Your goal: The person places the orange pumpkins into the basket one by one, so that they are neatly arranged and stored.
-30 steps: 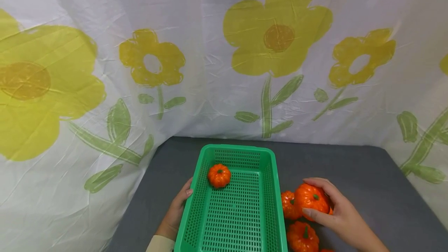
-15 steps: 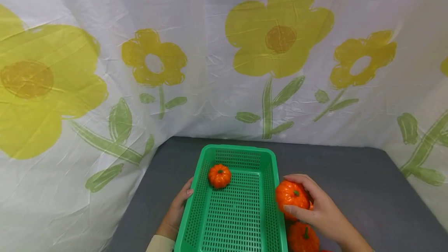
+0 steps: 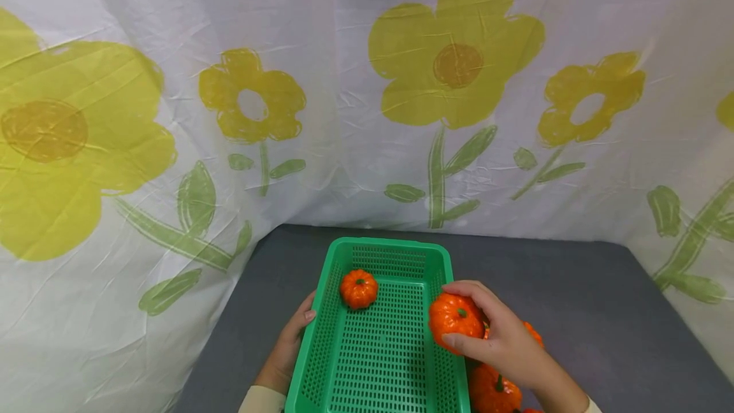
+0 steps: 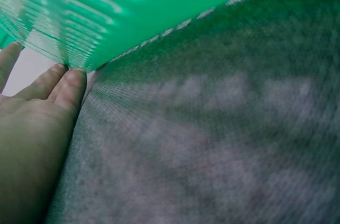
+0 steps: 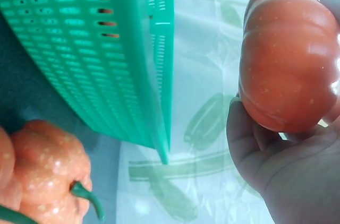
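My right hand (image 3: 507, 340) holds an orange toy pumpkin (image 3: 454, 322) with a short green stem, thumb and fingers curled round its sides. This pumpkin is over the right rim of a green perforated plastic basket (image 3: 390, 243); in the right wrist view it appears apart from the basket wall (image 5: 79, 27). A smaller orange pumpkin (image 3: 359, 289) sits inside the basket near its far left corner. My left hand (image 3: 288, 343) rests along the basket's left side. In the left wrist view its fairly straight fingers (image 4: 69, 88) touch the outer wall.
More orange pumpkins (image 3: 494, 392) lie close together beside the basket's right side, partly hidden by my right hand and forearm. A dark grey tabletop (image 3: 579, 298) spreads beneath everything. Behind it hangs a white cloth (image 3: 344, 196) with yellow flowers.
My right hand has carried the pumpkin leftward, from above the other pumpkins to over the basket's right rim. The left hand, basket and small pumpkin have stayed put.
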Tool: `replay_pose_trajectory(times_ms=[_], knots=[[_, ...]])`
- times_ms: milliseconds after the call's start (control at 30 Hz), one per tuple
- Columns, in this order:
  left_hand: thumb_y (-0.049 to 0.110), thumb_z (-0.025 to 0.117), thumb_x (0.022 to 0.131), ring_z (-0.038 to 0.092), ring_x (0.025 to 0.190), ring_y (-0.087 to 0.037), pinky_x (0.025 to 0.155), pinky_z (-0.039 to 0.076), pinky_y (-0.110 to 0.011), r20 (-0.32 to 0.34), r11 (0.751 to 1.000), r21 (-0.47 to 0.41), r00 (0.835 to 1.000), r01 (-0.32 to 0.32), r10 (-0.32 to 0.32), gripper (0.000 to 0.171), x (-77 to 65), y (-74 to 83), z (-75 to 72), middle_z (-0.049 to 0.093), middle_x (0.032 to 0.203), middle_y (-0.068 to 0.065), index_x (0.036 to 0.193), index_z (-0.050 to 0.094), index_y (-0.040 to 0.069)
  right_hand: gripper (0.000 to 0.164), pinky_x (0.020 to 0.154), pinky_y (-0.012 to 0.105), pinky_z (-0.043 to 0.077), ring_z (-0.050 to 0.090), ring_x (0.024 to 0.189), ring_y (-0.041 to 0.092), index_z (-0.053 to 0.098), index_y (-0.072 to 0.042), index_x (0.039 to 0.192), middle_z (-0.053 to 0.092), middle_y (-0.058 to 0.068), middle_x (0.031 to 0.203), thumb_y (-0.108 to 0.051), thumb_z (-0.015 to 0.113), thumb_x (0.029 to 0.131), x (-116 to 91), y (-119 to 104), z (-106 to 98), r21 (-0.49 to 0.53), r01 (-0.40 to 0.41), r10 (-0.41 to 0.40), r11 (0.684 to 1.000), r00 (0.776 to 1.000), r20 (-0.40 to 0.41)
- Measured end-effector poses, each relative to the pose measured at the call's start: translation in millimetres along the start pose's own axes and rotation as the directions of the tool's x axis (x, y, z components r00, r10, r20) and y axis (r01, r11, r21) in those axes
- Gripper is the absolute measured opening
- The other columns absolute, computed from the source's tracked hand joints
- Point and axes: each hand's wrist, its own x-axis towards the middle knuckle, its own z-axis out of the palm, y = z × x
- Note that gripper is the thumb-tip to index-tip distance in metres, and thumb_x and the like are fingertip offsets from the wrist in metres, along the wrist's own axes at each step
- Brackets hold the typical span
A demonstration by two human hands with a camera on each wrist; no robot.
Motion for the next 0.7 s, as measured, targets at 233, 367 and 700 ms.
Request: replay_pose_trajectory(times_ms=[233, 367, 700], knots=[[0.016, 0.021, 0.110, 0.034, 0.153, -0.027, 0.117, 0.035, -0.030, -0.073, 0.991, -0.014, 0.988, 0.136, -0.137, 0.071, -1.5, 6.4, 5.8, -0.005, 0.166, -0.048, 0.165, -0.013, -0.014, 0.053, 0.079, 0.043, 0.064, 0.068, 0.106, 0.030, 0.060, -0.016, 0.148, 0.056, 0.014, 0.143, -0.009, 0.081, 0.100, 12, -3, 3, -0.028, 0.025, -0.025, 0.999, 1.000, 0.012], [0.019, 0.019, 0.112, 0.033, 0.152, -0.024, 0.118, 0.034, -0.030, -0.052, 0.987, -0.040, 0.986, 0.153, -0.155, 0.071, -3.2, 6.0, 5.1, -0.008, 0.167, -0.046, 0.165, -0.017, -0.011, 0.053, 0.080, 0.043, 0.064, 0.068, 0.107, 0.031, 0.060, -0.017, 0.148, 0.056, 0.013, 0.142, -0.011, 0.082, 0.100, 20, -2, 6, -0.037, 0.014, -0.013, 0.999, 0.999, 0.029], [0.021, 0.021, 0.114, 0.032, 0.154, -0.026, 0.119, 0.035, -0.033, -0.089, 0.984, -0.074, 0.981, 0.164, -0.170, 0.070, -5.6, 8.7, 10.7, -0.007, 0.171, -0.040, 0.169, -0.014, -0.006, 0.055, 0.081, 0.043, 0.063, 0.067, 0.106, 0.034, 0.060, -0.019, 0.148, 0.057, 0.011, 0.140, -0.014, 0.083, 0.099, 38, -1, 13, -0.036, -0.020, 0.021, 0.999, 0.999, 0.032]])
